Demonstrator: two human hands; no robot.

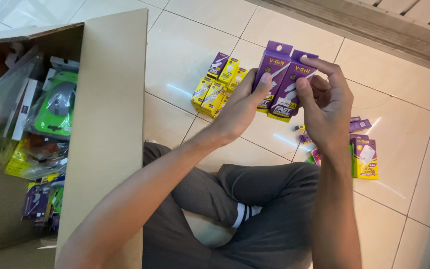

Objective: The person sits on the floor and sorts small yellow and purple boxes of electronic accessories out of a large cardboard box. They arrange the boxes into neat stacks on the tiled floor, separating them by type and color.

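Two slim purple and yellow retail boxes are held side by side above the floor. My left hand [242, 107] grips the left purple box [270, 69] with the thumb on its front. My right hand [327, 102] grips the right purple box [294, 87], thumb on the front, fingers curled behind. Both boxes stand upright and touch each other. Below them, on the white tiles, lies a cluster of small yellow and purple boxes [218, 84].
An open cardboard carton [108, 124] at left holds bagged packages, including a green mouse pack [58, 107]. A larger purple and yellow box [365, 158] and small loose pieces lie at right. My crossed legs in grey trousers [255, 209] fill the bottom. A wooden threshold [374, 25] runs along the top right.
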